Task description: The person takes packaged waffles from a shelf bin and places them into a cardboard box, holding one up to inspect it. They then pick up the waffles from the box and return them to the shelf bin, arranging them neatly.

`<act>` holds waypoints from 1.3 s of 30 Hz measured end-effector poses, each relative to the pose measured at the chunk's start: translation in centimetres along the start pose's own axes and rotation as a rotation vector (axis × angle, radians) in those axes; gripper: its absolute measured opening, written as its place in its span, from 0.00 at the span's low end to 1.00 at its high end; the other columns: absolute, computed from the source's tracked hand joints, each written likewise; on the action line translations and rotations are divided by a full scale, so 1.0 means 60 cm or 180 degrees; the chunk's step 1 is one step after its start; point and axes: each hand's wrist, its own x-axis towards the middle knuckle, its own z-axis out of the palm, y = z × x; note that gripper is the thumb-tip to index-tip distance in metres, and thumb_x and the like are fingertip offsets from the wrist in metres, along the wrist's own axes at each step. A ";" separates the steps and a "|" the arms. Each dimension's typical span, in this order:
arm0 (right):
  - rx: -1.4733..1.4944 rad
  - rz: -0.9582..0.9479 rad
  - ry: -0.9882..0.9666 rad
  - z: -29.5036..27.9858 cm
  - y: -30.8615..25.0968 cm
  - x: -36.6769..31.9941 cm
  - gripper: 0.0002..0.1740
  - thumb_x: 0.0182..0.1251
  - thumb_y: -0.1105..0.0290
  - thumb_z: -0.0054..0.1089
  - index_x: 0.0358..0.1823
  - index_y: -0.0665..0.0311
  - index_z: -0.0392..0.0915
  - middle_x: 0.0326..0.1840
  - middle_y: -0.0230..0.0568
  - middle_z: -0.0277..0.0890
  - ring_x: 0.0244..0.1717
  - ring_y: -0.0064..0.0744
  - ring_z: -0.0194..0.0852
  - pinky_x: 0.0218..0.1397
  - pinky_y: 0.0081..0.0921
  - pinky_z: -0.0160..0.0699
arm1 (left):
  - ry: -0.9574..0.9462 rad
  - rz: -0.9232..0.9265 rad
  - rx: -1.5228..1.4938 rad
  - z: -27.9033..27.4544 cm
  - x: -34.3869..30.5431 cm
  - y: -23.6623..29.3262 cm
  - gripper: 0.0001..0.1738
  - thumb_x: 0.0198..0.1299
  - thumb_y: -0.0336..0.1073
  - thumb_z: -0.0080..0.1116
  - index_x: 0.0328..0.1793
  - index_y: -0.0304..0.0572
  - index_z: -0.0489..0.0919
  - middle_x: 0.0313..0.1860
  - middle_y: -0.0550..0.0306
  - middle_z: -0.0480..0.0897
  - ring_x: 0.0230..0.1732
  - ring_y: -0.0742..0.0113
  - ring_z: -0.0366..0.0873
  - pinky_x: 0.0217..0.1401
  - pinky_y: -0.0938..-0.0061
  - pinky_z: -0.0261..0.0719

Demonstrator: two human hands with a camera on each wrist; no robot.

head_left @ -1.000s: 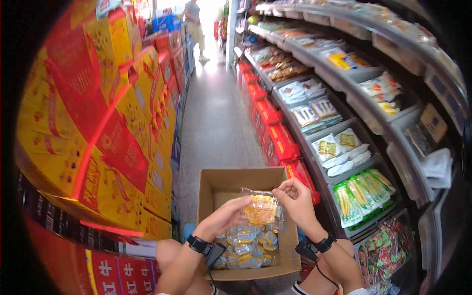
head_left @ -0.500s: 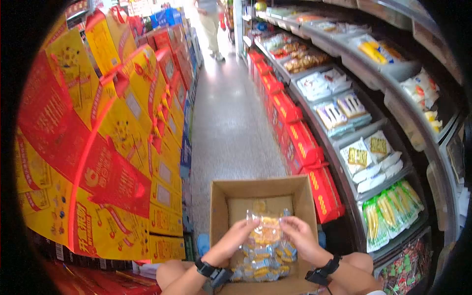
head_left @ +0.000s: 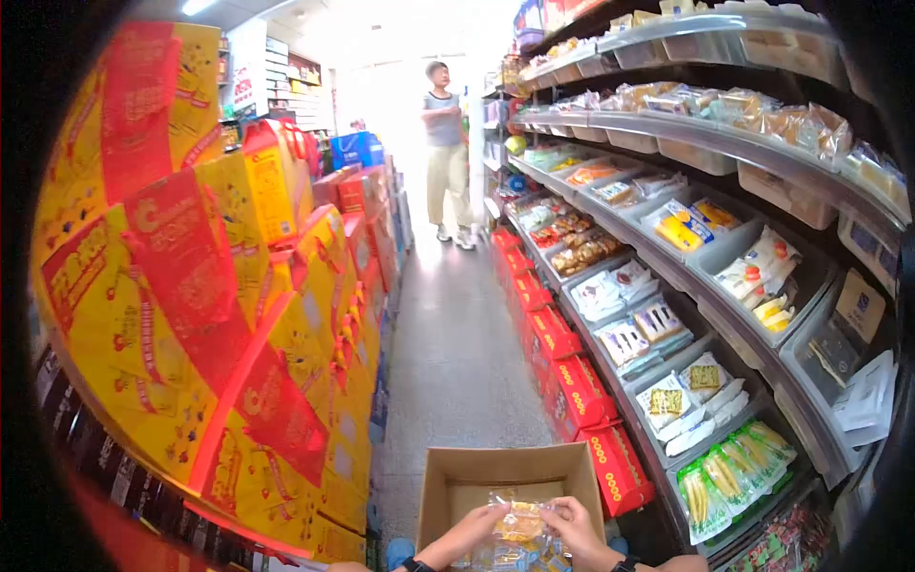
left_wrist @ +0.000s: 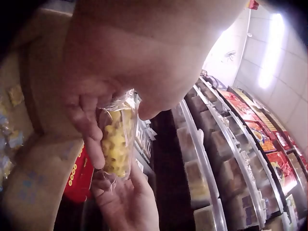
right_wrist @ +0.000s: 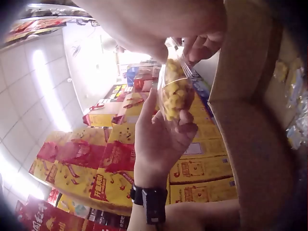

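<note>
A clear packet of yellow, knobbly snack pieces (head_left: 520, 524) is stretched between my two hands above the box, facing me in the head view. My left hand (head_left: 475, 530) pinches its left side with thumb and fingers. On the opposite side, my right hand (head_left: 575, 532) pinches the wrapper near the upper corner. Both wrist views show the yellow pieces (left_wrist: 117, 144) through the shiny film, which looks sealed. Below, the open cardboard box (head_left: 515, 465) holds several small blue-and-yellow packets (head_left: 510, 557), partly hidden by the hands.
Stacked yellow-and-red gift cartons (head_left: 181, 315) line the left side. Shelves of bagged snacks (head_left: 667, 400) rise on the right, with red boxes (head_left: 581, 391) along their foot. A grey aisle floor (head_left: 457, 353) runs ahead, where a person (head_left: 446, 153) stands at the far end.
The head view has tilted up, so the box and hands sit lower in frame. Both hands keep hold of the packet, which has come down closer over the box since the first frame.
</note>
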 end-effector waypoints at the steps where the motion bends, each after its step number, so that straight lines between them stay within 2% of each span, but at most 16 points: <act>1: -0.0192 0.0050 0.0032 -0.007 -0.007 -0.003 0.15 0.71 0.69 0.68 0.54 0.61 0.73 0.37 0.35 0.82 0.31 0.20 0.79 0.30 0.19 0.76 | 0.0006 0.0173 0.0036 0.000 0.009 -0.017 0.31 0.79 0.53 0.48 0.70 0.30 0.74 0.60 0.52 0.81 0.58 0.65 0.79 0.62 0.68 0.81; 3: -0.0149 -0.0112 0.0135 0.013 -0.025 -0.019 0.14 0.72 0.69 0.66 0.53 0.61 0.71 0.35 0.35 0.81 0.29 0.19 0.78 0.26 0.18 0.74 | 0.0042 0.0329 0.0757 -0.024 0.034 -0.055 0.31 0.78 0.53 0.49 0.69 0.30 0.74 0.59 0.51 0.82 0.57 0.64 0.81 0.59 0.68 0.83; 4: -0.0082 -0.0206 0.0029 0.006 -0.011 -0.009 0.14 0.73 0.69 0.64 0.52 0.60 0.69 0.34 0.34 0.79 0.29 0.19 0.78 0.25 0.18 0.74 | 0.0015 0.0111 0.0374 0.007 0.002 -0.014 0.30 0.77 0.53 0.50 0.66 0.30 0.76 0.58 0.50 0.83 0.55 0.64 0.83 0.54 0.69 0.86; 6: -0.0305 -0.0209 0.0068 -0.005 0.002 -0.012 0.15 0.72 0.68 0.66 0.51 0.60 0.69 0.34 0.33 0.78 0.28 0.19 0.77 0.24 0.17 0.72 | -0.0029 0.0400 -0.0089 0.000 0.025 -0.057 0.29 0.77 0.52 0.50 0.65 0.30 0.77 0.57 0.49 0.83 0.52 0.63 0.84 0.49 0.69 0.88; 13: -0.0134 -0.0250 0.0080 -0.017 -0.019 -0.029 0.18 0.69 0.66 0.71 0.51 0.62 0.70 0.37 0.34 0.79 0.33 0.20 0.77 0.33 0.19 0.74 | -0.0243 0.0085 -0.0280 0.011 0.037 -0.058 0.30 0.80 0.50 0.43 0.72 0.28 0.69 0.64 0.43 0.78 0.52 0.57 0.85 0.51 0.66 0.88; 16: -0.0159 -0.0338 0.0138 -0.009 -0.045 -0.044 0.19 0.68 0.67 0.72 0.51 0.63 0.71 0.38 0.34 0.79 0.38 0.21 0.78 0.40 0.20 0.76 | -0.0149 -0.0062 -0.0389 0.011 0.040 -0.056 0.31 0.80 0.53 0.41 0.73 0.32 0.70 0.66 0.49 0.79 0.62 0.59 0.80 0.64 0.60 0.82; 17: -0.0355 -0.0548 0.0174 -0.013 -0.039 -0.038 0.18 0.68 0.67 0.72 0.50 0.64 0.72 0.39 0.35 0.80 0.40 0.22 0.78 0.46 0.21 0.78 | 0.0140 -0.0219 -0.0169 0.064 -0.021 0.009 0.38 0.79 0.62 0.37 0.74 0.35 0.70 0.70 0.51 0.77 0.67 0.58 0.76 0.71 0.59 0.73; 21: -0.0951 -0.1299 0.0209 -0.020 -0.039 -0.032 0.15 0.67 0.65 0.72 0.45 0.65 0.78 0.40 0.36 0.82 0.43 0.24 0.79 0.50 0.26 0.79 | -0.0119 0.0052 -0.0440 0.044 0.000 -0.017 0.44 0.77 0.69 0.29 0.76 0.39 0.70 0.68 0.53 0.78 0.66 0.57 0.75 0.74 0.58 0.65; 24: -0.1352 -0.1495 0.0203 -0.017 -0.052 -0.040 0.15 0.66 0.65 0.72 0.45 0.66 0.78 0.41 0.36 0.82 0.45 0.25 0.80 0.52 0.26 0.79 | 0.0184 0.0056 -0.0694 0.042 -0.005 -0.014 0.36 0.78 0.59 0.41 0.80 0.42 0.65 0.65 0.52 0.79 0.63 0.56 0.78 0.69 0.57 0.72; 25: -0.1440 -0.1374 0.0223 -0.015 -0.057 -0.046 0.15 0.66 0.65 0.72 0.45 0.66 0.79 0.42 0.37 0.83 0.46 0.26 0.81 0.53 0.28 0.79 | -0.0495 0.0422 -0.1349 0.049 -0.017 -0.024 0.37 0.72 0.66 0.48 0.61 0.35 0.79 0.56 0.45 0.85 0.58 0.53 0.82 0.65 0.56 0.78; 28: -0.1632 -0.1522 0.0164 -0.015 -0.048 -0.044 0.15 0.65 0.65 0.73 0.45 0.66 0.80 0.43 0.37 0.83 0.47 0.25 0.81 0.53 0.28 0.80 | -0.0656 0.0441 -0.1334 0.050 -0.041 -0.008 0.42 0.71 0.71 0.43 0.64 0.36 0.78 0.60 0.49 0.83 0.62 0.51 0.79 0.71 0.55 0.75; 32: -0.2258 -0.2328 0.0068 -0.003 -0.084 -0.066 0.12 0.65 0.68 0.71 0.44 0.65 0.80 0.45 0.41 0.83 0.46 0.38 0.85 0.54 0.32 0.82 | -0.0294 0.0077 -0.2044 -0.007 0.020 -0.066 0.35 0.71 0.62 0.49 0.68 0.38 0.75 0.62 0.47 0.82 0.61 0.50 0.79 0.68 0.55 0.77; 33: -0.2186 -0.2105 -0.0102 0.005 -0.105 -0.084 0.11 0.65 0.69 0.70 0.44 0.64 0.80 0.50 0.43 0.81 0.52 0.42 0.83 0.57 0.33 0.81 | -0.0530 0.0049 -0.2233 -0.025 0.035 -0.073 0.28 0.72 0.50 0.54 0.71 0.40 0.73 0.63 0.48 0.81 0.61 0.52 0.80 0.64 0.58 0.79; 36: -0.2456 -0.2794 -0.0116 0.007 -0.104 -0.080 0.09 0.65 0.71 0.69 0.44 0.64 0.80 0.56 0.44 0.80 0.59 0.41 0.80 0.59 0.34 0.80 | -0.0511 0.0223 -0.1737 -0.033 0.031 -0.064 0.25 0.71 0.38 0.56 0.73 0.43 0.72 0.64 0.50 0.81 0.60 0.53 0.80 0.61 0.61 0.81; 37: -0.2422 -0.2828 -0.0218 0.007 -0.107 -0.084 0.09 0.66 0.72 0.67 0.46 0.64 0.81 0.61 0.46 0.76 0.64 0.43 0.76 0.61 0.34 0.80 | -0.0285 0.0264 -0.1653 -0.021 0.006 -0.051 0.27 0.68 0.31 0.56 0.75 0.44 0.71 0.65 0.52 0.80 0.60 0.56 0.80 0.60 0.64 0.81; 39: -0.2322 -0.2777 -0.0094 0.003 -0.088 -0.070 0.10 0.68 0.73 0.65 0.48 0.65 0.81 0.64 0.47 0.74 0.65 0.44 0.76 0.62 0.34 0.80 | 0.0164 0.0591 -0.1465 -0.009 -0.002 -0.044 0.29 0.67 0.29 0.57 0.75 0.44 0.71 0.65 0.52 0.80 0.60 0.56 0.80 0.61 0.65 0.80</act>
